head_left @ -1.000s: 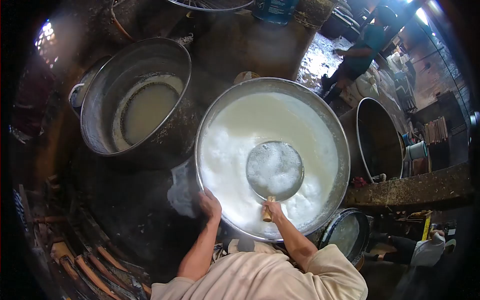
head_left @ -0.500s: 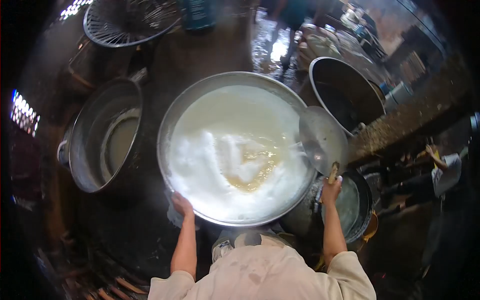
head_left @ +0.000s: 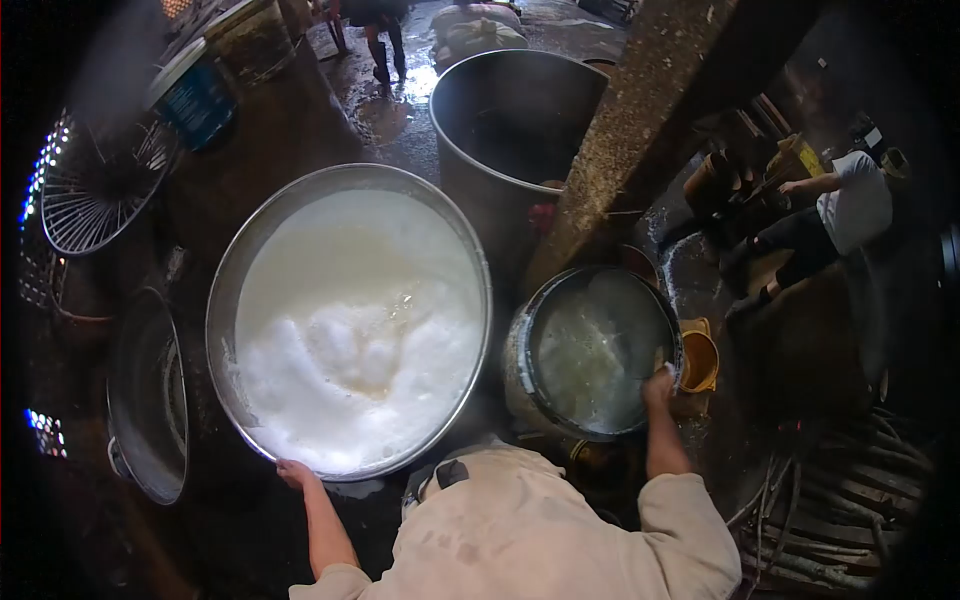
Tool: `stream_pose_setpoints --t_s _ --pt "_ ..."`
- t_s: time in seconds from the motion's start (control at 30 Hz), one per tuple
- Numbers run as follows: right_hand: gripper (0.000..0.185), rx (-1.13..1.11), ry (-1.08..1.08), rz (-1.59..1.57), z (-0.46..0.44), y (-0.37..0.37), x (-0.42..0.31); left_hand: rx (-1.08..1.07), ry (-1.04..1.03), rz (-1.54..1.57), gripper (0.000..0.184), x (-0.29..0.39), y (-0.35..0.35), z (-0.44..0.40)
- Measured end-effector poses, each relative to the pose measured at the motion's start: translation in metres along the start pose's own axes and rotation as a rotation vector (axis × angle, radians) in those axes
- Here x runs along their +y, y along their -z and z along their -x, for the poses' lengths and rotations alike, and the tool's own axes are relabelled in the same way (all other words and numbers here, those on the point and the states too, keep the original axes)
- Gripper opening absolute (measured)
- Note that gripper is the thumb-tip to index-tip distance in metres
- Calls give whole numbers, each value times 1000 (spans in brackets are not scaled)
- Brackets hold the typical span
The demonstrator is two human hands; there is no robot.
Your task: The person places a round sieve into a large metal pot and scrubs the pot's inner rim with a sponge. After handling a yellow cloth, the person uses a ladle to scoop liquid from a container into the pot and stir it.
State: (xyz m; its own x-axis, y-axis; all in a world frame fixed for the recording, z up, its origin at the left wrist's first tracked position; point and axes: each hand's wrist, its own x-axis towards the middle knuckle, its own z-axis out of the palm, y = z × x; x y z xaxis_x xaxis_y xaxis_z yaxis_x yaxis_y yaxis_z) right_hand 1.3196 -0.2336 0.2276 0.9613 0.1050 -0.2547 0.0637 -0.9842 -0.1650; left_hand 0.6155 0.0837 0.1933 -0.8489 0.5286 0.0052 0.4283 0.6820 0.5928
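A wide metal pot (head_left: 222, 300) holds cloudy liquid topped with thick white foam. My left hand (head_left: 294, 474) is at its lower left rim, with the fingers partly hidden against the edge. To the right, my right hand (head_left: 658, 386) is closed round the wooden handle of the ladle (head_left: 659, 358), at the right side of a smaller dark-rimmed container (head_left: 540, 400). Murky liquid and some pale froth show inside that container. The ladle's round head is hard to make out against the liquid.
A tall metal vat (head_left: 450, 165) stands behind, beside a rough slanting beam (head_left: 640, 120). An orange bucket (head_left: 700, 362) is right of the smaller container. Another pot (head_left: 150, 400) is at left. A person (head_left: 850, 205) is at right; another person's legs (head_left: 385, 45) show at the top.
The ladle has gone from the foamy pot to the smaller container at the right, in my right hand. My view has turned right. My left hand stays by the big pot's rim.
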Motion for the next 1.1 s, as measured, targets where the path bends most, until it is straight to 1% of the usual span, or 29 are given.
stream_pose_setpoints --t_s 0.03,0.1,0.13,0.17,0.23,0.27,0.3,0.33,0.4,0.43,0.47,0.5,0.53,0.57,0.63,0.7,0.77,0.8,0.83,0.87,0.9,0.97,1.0,1.03,1.1 --pt "37 -127 14 47 -5 -19 7 -1 -7 -4 53 2 0 16" --pt "40 -242 -6 -63 -25 -105 45 45 66 75 49 5 1 53" --pt "38 -280 -112 -139 -15 -114 40 4 51 73 47 -16 -7 53" --pt "37 -318 -218 -214 2 -127 29 9 55 71 47 -19 -7 68" --pt "28 -458 -533 -682 -1 -203 24 -85 16 120 49 -20 -7 104" --pt "23 -528 -518 -778 5 -204 8 -80 22 123 49 -18 -8 110" --pt "18 -599 -502 -874 14 -198 -9 -100 79 161 50 -12 -7 115" --pt "18 -603 -495 -871 21 -192 -22 -121 137 200 51 -4 -4 119" --pt "7 -668 -616 -935 31 -180 -38 -186 211 236 53 12 12 129" --pt "7 -671 -609 -932 28 -199 -31 -181 216 239 53 13 19 132" --pt "8 -699 -534 -1009 24 -237 -16 -215 184 216 53 10 25 130" --pt "13 -727 -458 -1084 21 -258 -7 -249 151 194 53 6 29 127" --pt "10 -939 -511 -1037 36 -179 -21 -249 161 200 53 1 27 123" --pt "10 -936 -500 -1032 35 -175 -19 -255 154 189 53 -4 26 120" --pt "4 -940 -483 -1054 39 -164 -14 -262 158 184 52 -5 28 124" --pt "5 -939 -464 -1060 38 -158 -12 -265 127 148 53 6 37 129" --pt "6 -868 -443 -1171 40 -137 -8 -259 136 136 56 -4 24 116" --pt "6 -859 -436 -1167 40 -127 -4 -258 153 128 56 -7 22 113" --pt "8 -962 -392 -1104 38 -116 2 -257 171 119 57 -10 20 110" --pt "10 -1062 -347 -1037 36 -107 8 -267 185 177 58 -16 19 104" --pt "10 -1053 -342 -1033 34 -99 11 -275 193 181 58 -21 17 96" --pt "15 -1157 -412 -976 29 -80 20 -232 77 282 60 -40 9 76" --pt "15 -1143 -409 -969 28 -71 25 -157 20 235 60 -48 2 68" --pt "15 -1114 -387 -969 29 -63 30 -168 31 237 60 -51 1 60" --pt "15 -1071 -362 -961 32 -45 36 -299 40 336 57 -46 12 46"
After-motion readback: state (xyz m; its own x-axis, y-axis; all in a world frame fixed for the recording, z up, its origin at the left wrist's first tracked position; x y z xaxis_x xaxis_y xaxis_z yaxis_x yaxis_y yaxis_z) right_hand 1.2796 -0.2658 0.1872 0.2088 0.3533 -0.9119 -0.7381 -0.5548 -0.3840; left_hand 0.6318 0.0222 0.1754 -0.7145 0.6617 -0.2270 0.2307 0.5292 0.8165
